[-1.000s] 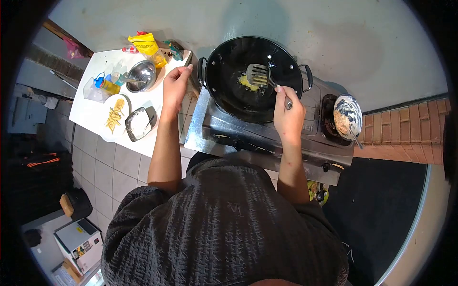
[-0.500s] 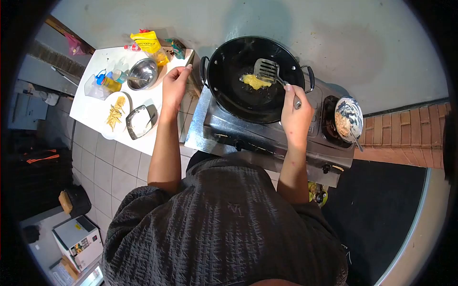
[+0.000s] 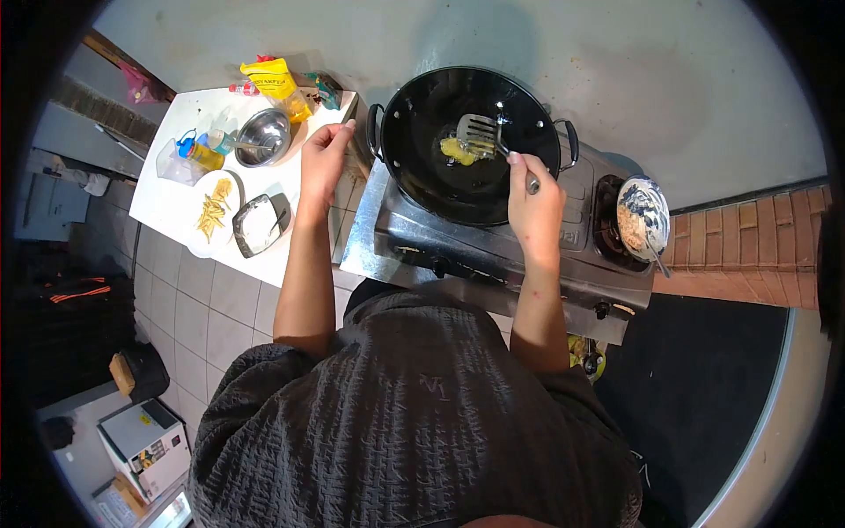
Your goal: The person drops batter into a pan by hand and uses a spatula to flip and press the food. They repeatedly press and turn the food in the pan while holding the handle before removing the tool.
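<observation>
Right hand (image 3: 537, 207) nearer, grip closed on slotted metal turner (image 3: 476, 128); yellow food (image 3: 454, 150) left of it in round black wok (image 3: 424, 187). Left hand (image 3: 324, 163) outside wok, grip: can't tell.

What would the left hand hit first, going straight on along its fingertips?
Probably the near side handle of the wok, just past the left hand's fingertips. One view leaves the height unclear, so it might pass over or under.
</observation>
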A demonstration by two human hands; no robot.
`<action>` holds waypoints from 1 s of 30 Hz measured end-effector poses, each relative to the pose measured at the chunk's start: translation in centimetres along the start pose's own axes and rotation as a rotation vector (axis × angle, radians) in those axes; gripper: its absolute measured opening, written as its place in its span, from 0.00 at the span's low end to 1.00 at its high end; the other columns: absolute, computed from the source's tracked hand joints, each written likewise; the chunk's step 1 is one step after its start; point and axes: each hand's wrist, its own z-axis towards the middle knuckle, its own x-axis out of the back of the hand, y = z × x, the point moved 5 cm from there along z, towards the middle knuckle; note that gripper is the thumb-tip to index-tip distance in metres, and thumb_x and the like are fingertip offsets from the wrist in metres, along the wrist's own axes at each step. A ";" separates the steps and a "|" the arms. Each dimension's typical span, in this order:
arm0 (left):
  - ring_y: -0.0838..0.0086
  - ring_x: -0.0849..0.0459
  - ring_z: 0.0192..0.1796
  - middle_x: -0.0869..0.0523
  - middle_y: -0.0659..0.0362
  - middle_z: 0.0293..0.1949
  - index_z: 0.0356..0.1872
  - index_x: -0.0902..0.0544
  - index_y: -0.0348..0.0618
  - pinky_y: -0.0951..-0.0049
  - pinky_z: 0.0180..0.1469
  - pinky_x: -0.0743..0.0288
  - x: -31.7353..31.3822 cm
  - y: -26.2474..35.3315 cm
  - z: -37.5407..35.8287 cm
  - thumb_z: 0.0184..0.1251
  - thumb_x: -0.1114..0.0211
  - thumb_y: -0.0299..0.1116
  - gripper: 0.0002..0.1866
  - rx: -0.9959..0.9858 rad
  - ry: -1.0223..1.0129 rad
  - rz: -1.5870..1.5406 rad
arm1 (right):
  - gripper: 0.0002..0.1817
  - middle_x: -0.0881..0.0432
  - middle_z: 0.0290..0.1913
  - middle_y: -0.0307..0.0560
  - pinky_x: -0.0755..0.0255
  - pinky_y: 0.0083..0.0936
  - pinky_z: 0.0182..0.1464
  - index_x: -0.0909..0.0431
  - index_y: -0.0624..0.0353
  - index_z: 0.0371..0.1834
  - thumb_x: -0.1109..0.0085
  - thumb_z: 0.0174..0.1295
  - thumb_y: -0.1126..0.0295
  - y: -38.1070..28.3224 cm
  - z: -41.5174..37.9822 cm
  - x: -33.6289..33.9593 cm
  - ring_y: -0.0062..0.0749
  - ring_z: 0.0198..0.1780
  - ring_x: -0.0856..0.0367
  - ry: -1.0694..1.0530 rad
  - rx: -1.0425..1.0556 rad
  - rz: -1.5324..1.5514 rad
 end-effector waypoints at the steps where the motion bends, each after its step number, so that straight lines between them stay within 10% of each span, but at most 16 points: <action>1: 0.86 0.29 0.34 0.20 0.68 0.30 0.35 0.17 0.37 0.84 0.38 0.36 0.1 0.1 0.0 0.66 0.33 0.38 0.12 -0.007 0.009 -0.002 | 0.11 0.19 0.30 0.61 0.27 0.35 0.34 0.19 0.61 0.36 0.43 0.67 0.64 -0.1 -0.1 -0.1 0.58 0.34 0.19 -0.009 0.016 -0.003; 5: 0.85 0.29 0.34 0.20 0.68 0.30 0.35 0.17 0.38 0.83 0.38 0.36 0.6 -0.2 0.2 0.66 0.33 0.38 0.12 0.009 0.009 0.014 | 0.14 0.15 0.33 0.56 0.26 0.28 0.41 0.18 0.62 0.40 0.44 0.68 0.60 0.2 0.2 0.8 0.42 0.37 0.14 -0.074 -0.148 -0.037; 10: 0.85 0.29 0.33 0.20 0.68 0.30 0.35 0.17 0.38 0.83 0.38 0.36 0.4 -0.4 0.2 0.66 0.33 0.39 0.13 0.009 0.003 0.026 | 0.12 0.19 0.30 0.59 0.26 0.37 0.35 0.18 0.59 0.37 0.42 0.66 0.61 0.2 0.1 0.3 0.58 0.35 0.19 0.024 0.018 -0.024; 13: 0.85 0.28 0.34 0.19 0.68 0.31 0.36 0.17 0.37 0.83 0.39 0.35 0.3 -0.3 0.1 0.66 0.34 0.39 0.13 0.014 0.001 0.022 | 0.14 0.15 0.32 0.54 0.27 0.26 0.40 0.18 0.61 0.39 0.44 0.69 0.61 0.7 0.0 0.6 0.35 0.33 0.15 -0.094 -0.155 -0.020; 16: 0.85 0.27 0.35 0.18 0.66 0.32 0.36 0.17 0.37 0.83 0.41 0.34 0.2 0.2 -0.1 0.67 0.34 0.39 0.13 -0.009 0.002 0.022 | 0.12 0.21 0.27 0.60 0.28 0.36 0.33 0.19 0.59 0.36 0.43 0.67 0.60 0.9 0.3 0.9 0.58 0.32 0.20 -0.011 -0.110 -0.035; 20: 0.84 0.26 0.37 0.17 0.65 0.33 0.37 0.17 0.37 0.83 0.42 0.34 0.2 -0.4 0.1 0.67 0.34 0.39 0.13 -0.011 -0.010 0.025 | 0.12 0.22 0.25 0.59 0.30 0.38 0.31 0.20 0.59 0.34 0.43 0.67 0.60 -0.3 0.1 0.2 0.59 0.30 0.21 0.023 0.087 -0.026; 26: 0.85 0.27 0.36 0.18 0.66 0.32 0.37 0.17 0.37 0.83 0.41 0.35 0.4 -0.1 0.0 0.66 0.34 0.38 0.12 -0.006 -0.008 -0.010 | 0.13 0.17 0.34 0.58 0.26 0.33 0.40 0.19 0.59 0.40 0.45 0.68 0.60 0.1 0.6 0.8 0.55 0.38 0.17 -0.100 -0.210 -0.153; 30: 0.86 0.29 0.34 0.20 0.68 0.31 0.36 0.17 0.38 0.83 0.38 0.37 0.4 0.1 -0.1 0.66 0.34 0.39 0.12 0.009 -0.001 0.022 | 0.12 0.18 0.32 0.58 0.26 0.35 0.39 0.21 0.60 0.36 0.43 0.67 0.61 -1.3 0.3 -1.0 0.55 0.37 0.18 -0.032 0.065 0.020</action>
